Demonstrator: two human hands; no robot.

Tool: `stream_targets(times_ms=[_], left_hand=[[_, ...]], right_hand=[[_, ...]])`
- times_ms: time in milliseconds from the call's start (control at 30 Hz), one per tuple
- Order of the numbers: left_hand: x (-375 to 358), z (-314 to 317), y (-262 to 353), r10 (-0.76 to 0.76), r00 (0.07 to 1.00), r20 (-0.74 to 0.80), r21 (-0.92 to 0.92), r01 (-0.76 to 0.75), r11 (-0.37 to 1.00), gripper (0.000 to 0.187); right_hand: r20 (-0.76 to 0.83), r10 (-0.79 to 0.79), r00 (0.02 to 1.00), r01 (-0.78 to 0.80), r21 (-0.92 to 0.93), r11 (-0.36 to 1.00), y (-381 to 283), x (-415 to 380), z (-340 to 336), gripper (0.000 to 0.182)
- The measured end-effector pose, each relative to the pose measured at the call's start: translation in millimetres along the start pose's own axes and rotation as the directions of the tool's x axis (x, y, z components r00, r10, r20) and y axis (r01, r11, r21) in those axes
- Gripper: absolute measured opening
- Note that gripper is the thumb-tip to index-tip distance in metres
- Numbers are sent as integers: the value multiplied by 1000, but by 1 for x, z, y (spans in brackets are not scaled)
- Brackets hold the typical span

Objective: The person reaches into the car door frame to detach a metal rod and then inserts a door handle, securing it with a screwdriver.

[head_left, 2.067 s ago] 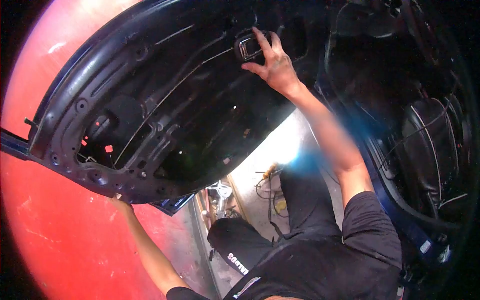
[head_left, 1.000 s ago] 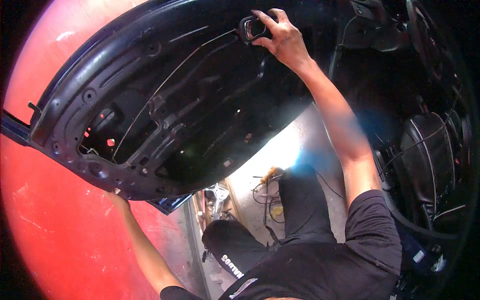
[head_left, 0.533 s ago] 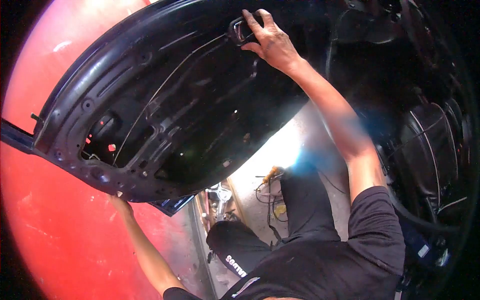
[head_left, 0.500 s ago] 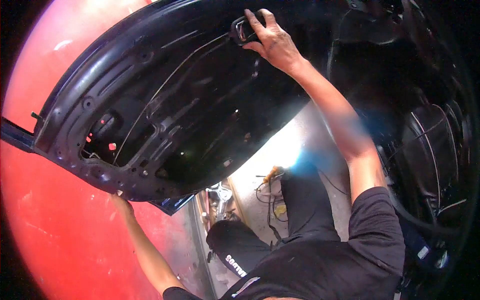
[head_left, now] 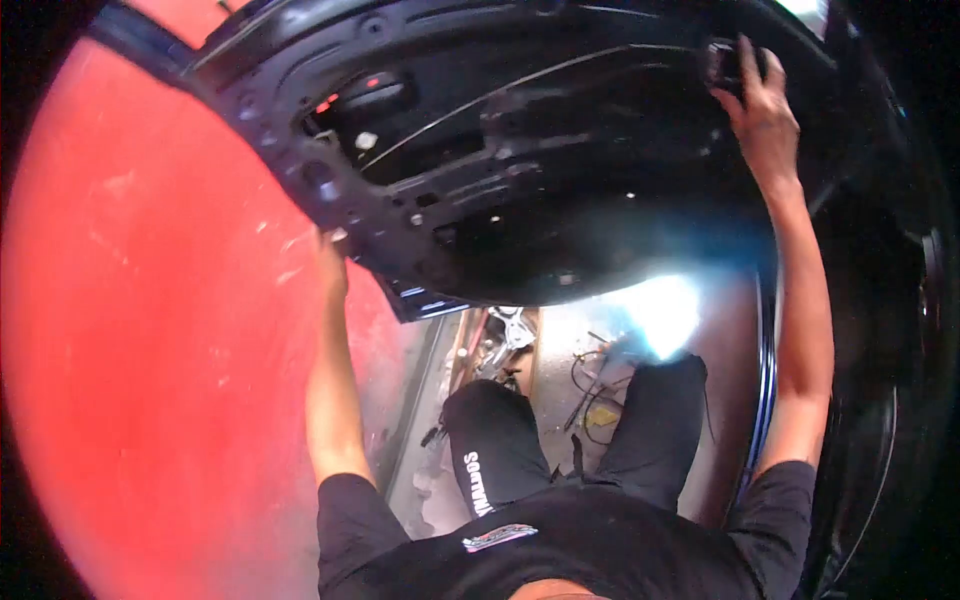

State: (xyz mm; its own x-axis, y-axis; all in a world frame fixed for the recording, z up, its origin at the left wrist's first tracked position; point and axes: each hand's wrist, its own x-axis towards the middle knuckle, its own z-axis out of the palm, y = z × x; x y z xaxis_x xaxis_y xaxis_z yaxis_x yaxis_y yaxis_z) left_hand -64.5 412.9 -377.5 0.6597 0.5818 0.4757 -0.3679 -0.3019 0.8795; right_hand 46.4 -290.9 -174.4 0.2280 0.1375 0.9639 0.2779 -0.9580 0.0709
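Note:
A black car door (head_left: 560,190), its inner side bare with openings and holes, spans the upper middle of the view. My left hand (head_left: 332,265) grips its lower left edge; a thumb tip shows and the other fingers are hidden behind the edge. At the upper right, my right hand (head_left: 765,110) is closed round a dark inside door handle (head_left: 722,65). From that handle a thin cable (head_left: 480,100) runs left across the panel to the large opening in the door.
A red car body panel (head_left: 160,300) fills the left side. Below the door, a bright work light (head_left: 665,315) shines on the floor near my knees. Cables (head_left: 590,385) and a wooden-edged box of metal parts (head_left: 510,330) lie there. Dark car bodywork (head_left: 890,330) stands on the right.
The view has swung left, so the door and both hands sit farther right. My right hand stays on the handle and my left hand stays on the door's edge.

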Motion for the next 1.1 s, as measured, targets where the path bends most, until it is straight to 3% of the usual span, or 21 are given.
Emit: stream_targets(times_ms=[33,67,133,233,333,400,600,667,733,767,833,933,967,1033,1067,1100], left_hand=[[-20,23,40,-15,999,-37,-30,14,999,33],[4,2,-1,10,998,70,-53,-7,999,38],[-4,17,13,90,995,50,-163,-81,983,39],[-17,28,40,42,998,56,-195,-31,980,37],[-22,30,45,82,996,35,-128,-77,989,35],[-22,29,44,25,999,46,-143,-18,990,34],[-24,32,52,53,997,56,-171,-42,984,27],[-23,34,52,91,995,32,-156,-85,984,25],[-27,35,55,61,998,23,-154,-57,986,25],[-28,36,53,51,998,22,-157,-47,986,25],[-22,34,44,80,997,16,-153,-77,985,26],[-17,34,33,112,994,6,-142,-110,984,26],[-14,30,25,136,991,17,-102,-133,986,28],[-12,27,14,112,994,-6,-51,-112,992,29],[-10,28,11,106,993,-47,15,-106,994,30],[-8,28,10,144,989,-20,-3,-144,990,31]], right_hand=[[-6,-3,1000,3,-8,1000,-1,-2,0,75],[-10,-3,1000,3,-22,1000,-2,-3,-1,74],[-46,-50,998,49,-28,998,-3,-4,3,74],[39,28,999,-24,-85,996,-7,-5,2,72],[24,-9,1000,11,-66,998,-4,-8,8,73],[9,-52,999,52,-96,994,-2,-11,9,71],[55,99,994,-93,-91,991,-9,-16,6,72],[10,24,1000,-23,-104,994,-17,-22,-2,68],[-65,87,994,-87,7,996,-30,-34,-13,65],[5,132,991,-132,116,985,-38,-46,-17,63],[-25,26,999,-19,246,969,-66,-72,-20,56],[113,-131,985,57,504,862,-98,-165,31,34],[227,-341,912,165,560,812,-110,-201,44,40],[514,-313,799,32,482,875,-192,-260,46,36],[548,-352,759,-101,633,768,-222,-277,40,44],[735,-380,561,-73,501,862,-255,-275,25,47]])
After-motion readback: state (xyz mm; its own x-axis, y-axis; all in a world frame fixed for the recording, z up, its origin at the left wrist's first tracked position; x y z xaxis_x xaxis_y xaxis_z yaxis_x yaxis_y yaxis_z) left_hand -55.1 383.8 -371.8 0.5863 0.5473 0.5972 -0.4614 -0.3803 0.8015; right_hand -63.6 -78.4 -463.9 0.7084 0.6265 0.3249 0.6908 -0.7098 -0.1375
